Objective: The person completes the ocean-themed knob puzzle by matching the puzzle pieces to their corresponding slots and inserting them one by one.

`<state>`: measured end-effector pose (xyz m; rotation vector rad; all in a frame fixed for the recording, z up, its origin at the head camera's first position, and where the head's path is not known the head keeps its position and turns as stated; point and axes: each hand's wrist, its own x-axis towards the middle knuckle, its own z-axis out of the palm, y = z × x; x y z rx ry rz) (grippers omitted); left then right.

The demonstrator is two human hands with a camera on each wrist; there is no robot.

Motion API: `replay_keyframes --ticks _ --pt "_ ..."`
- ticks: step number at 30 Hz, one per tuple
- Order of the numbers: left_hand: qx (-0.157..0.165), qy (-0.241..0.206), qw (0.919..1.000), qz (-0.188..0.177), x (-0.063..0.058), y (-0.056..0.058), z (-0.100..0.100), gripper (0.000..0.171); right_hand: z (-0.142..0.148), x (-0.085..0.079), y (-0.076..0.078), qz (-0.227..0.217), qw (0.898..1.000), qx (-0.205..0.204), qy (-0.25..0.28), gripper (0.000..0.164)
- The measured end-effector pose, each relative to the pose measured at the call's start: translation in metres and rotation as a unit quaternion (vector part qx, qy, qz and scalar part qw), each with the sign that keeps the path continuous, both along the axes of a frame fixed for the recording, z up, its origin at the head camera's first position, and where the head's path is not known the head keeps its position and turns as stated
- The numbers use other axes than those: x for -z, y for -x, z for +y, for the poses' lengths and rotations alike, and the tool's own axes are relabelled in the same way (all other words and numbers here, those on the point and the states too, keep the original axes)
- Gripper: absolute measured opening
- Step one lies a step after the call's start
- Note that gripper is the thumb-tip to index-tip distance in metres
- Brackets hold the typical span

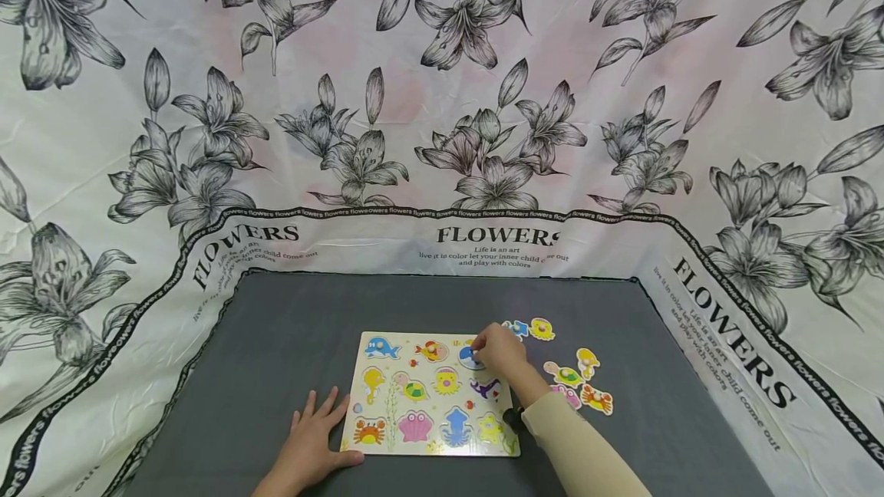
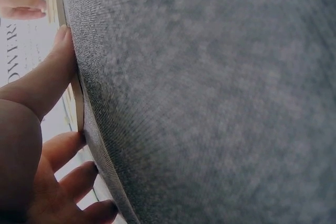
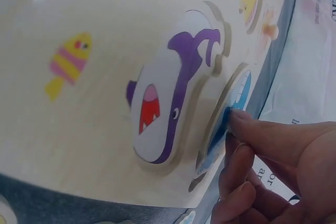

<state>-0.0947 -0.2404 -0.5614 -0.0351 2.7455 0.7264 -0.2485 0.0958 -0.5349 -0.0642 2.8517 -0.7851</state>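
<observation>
A pale puzzle board (image 1: 407,449) with several colourful sea-animal shapes lies flat on the grey cloth. At its upper right corner my right hand (image 1: 503,351) pinches a blue puzzle piece (image 3: 242,90) between thumb and fingertips, the piece lying at its slot and partly covered by the fingers. Just beside it on the board is a purple orca shape (image 3: 178,87). My left hand (image 1: 311,436) rests at the lower left corner with fingers spread, its thumb (image 2: 64,45) along the board's near edge.
Right of the board lie loose pieces: a turtle (image 1: 568,376), a crab (image 1: 597,399), a yellow seahorse (image 1: 588,363), a pink shell (image 1: 568,395), a round yellow piece (image 1: 542,329) and a blue one (image 1: 518,329). A flower-printed white cloth (image 1: 387,244) rises behind.
</observation>
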Motion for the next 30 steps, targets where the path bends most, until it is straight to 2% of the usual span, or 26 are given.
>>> replay_keyframes --ticks 6,16,30 --pt "0.000 -0.003 1.0000 -0.003 -0.0001 0.0003 -0.0005 0.113 -0.0024 -0.0013 -0.0011 -0.004 1.000 0.004 -0.019 0.005" --pt "0.001 -0.008 1.0000 0.004 0.0002 0.0011 -0.0016 0.113 -0.0030 -0.0050 -0.0036 -0.002 1.000 0.007 -0.011 0.007" --pt "0.000 -0.014 0.9999 0.007 -0.0007 0.0009 -0.0018 0.114 -0.0012 -0.0051 -0.0019 0.000 1.000 -0.013 -0.015 0.006"
